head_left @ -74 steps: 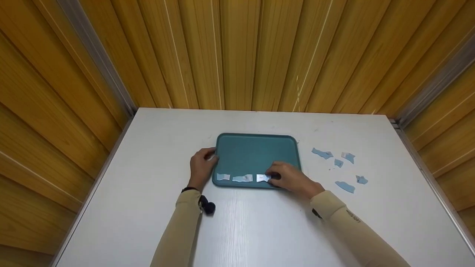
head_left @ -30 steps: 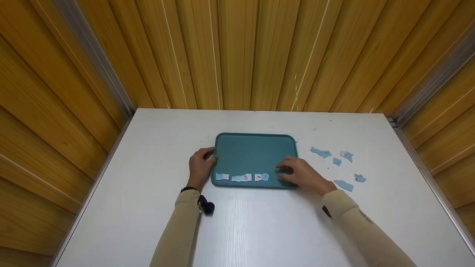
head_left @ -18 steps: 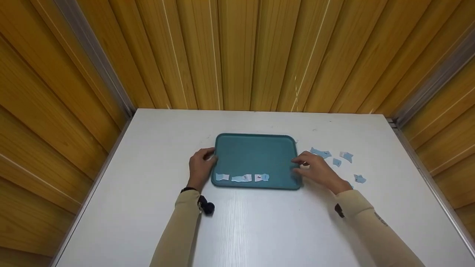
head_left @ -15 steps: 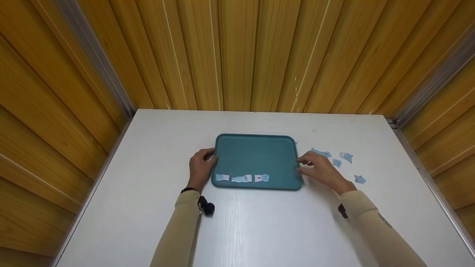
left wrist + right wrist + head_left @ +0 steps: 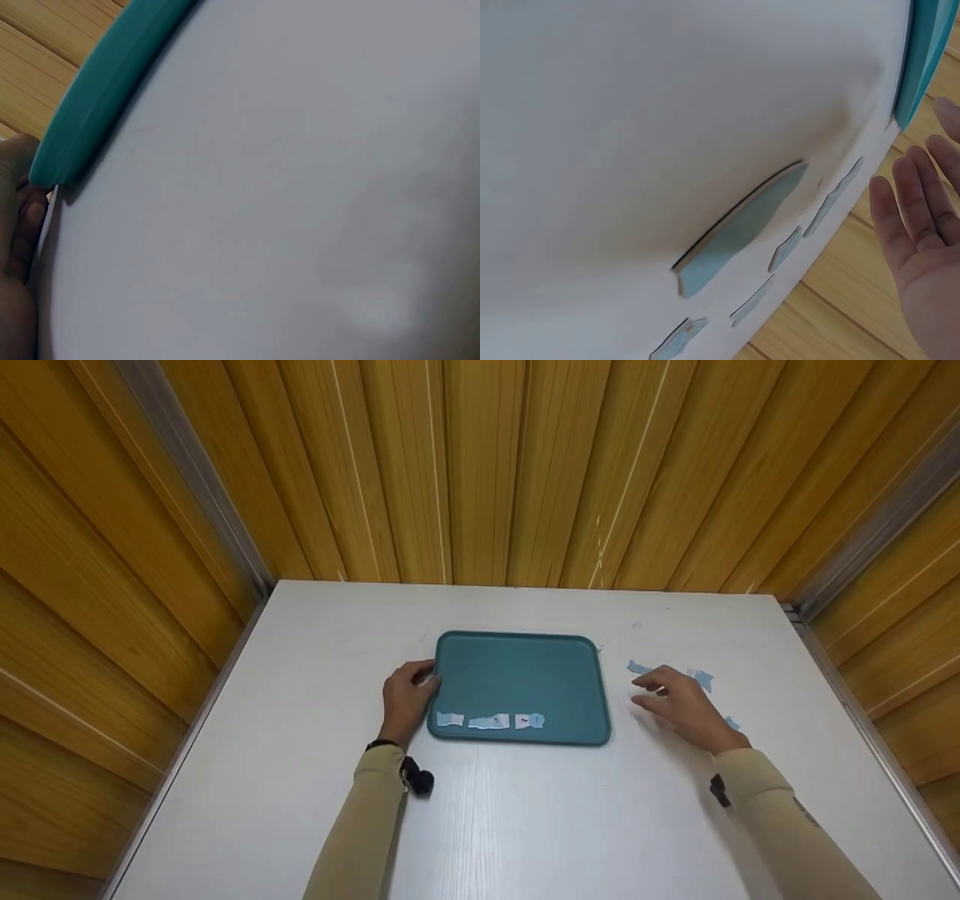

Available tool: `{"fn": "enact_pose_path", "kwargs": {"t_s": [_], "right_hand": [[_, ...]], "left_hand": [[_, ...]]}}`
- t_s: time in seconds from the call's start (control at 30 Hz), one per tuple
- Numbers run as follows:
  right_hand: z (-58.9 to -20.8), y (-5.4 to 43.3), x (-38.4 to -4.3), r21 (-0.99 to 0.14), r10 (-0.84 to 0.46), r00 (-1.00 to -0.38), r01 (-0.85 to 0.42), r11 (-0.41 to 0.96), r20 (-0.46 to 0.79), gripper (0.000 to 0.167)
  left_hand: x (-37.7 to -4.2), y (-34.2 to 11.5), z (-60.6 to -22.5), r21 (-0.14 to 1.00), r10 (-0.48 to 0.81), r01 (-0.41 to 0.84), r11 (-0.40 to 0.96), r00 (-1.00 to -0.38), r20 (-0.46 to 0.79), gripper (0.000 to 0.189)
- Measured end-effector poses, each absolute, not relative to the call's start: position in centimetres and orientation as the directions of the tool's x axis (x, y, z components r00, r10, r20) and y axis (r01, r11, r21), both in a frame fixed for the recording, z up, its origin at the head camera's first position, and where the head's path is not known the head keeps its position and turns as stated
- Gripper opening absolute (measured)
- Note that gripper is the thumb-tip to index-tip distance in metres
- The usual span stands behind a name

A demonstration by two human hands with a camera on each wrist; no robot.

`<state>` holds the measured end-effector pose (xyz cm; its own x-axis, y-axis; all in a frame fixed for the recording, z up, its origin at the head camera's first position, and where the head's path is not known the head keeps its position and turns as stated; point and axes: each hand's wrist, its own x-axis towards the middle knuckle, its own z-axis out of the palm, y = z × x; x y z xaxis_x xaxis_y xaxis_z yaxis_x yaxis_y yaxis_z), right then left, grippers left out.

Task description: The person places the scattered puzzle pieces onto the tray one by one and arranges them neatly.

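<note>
A green rectangular tray (image 5: 517, 675) lies on the table, three flat, irregular blue-and-white pieces (image 5: 489, 721) in a row along its near side. My left hand (image 5: 407, 697) grips the tray's left rim, thumb on top; the left wrist view shows those fingers (image 5: 28, 225) beside the tray edge. Right of the tray, my right hand (image 5: 686, 709) hovers with fingers loosely bent and parted, nothing visible in them. In the head view it partly covers several loose blue pieces (image 5: 703, 679). The right wrist view shows a long blue piece (image 5: 742, 229) and smaller ones lying flat.
The white table (image 5: 337, 622) ends at a yellow wood-patterned wall (image 5: 480, 472) at the back, with similar panels on both sides. A black device (image 5: 420, 780) sits at the left wrist.
My right hand has let go of the third piece on the tray and moved right, past the rim, over the table by the loose pieces. The left hand stays at the tray's rim.
</note>
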<state>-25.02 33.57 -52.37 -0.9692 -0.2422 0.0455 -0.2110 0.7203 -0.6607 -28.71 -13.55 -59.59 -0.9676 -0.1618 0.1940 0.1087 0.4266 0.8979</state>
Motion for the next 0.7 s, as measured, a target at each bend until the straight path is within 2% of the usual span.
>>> {"fn": "enact_pose_path", "kwargs": {"t_s": [0.33,0.7], "right_hand": [[-52.6,35.6,-25.4,-0.617,-0.203,-0.975,-0.211,0.758,0.084,0.03],[-53.2,37.4,-25.2,-0.599,-0.137,-0.988,-0.154,0.786,0.074,0.038]], "left_hand": [[-28.6,-13.5,-59.5,0.903,-0.164,0.11,0.415,-0.967,0.193,0.032],[-28.7,-13.5,-59.4,0.897,-0.166,0.1,0.43,-0.968,0.188,0.032]]}}
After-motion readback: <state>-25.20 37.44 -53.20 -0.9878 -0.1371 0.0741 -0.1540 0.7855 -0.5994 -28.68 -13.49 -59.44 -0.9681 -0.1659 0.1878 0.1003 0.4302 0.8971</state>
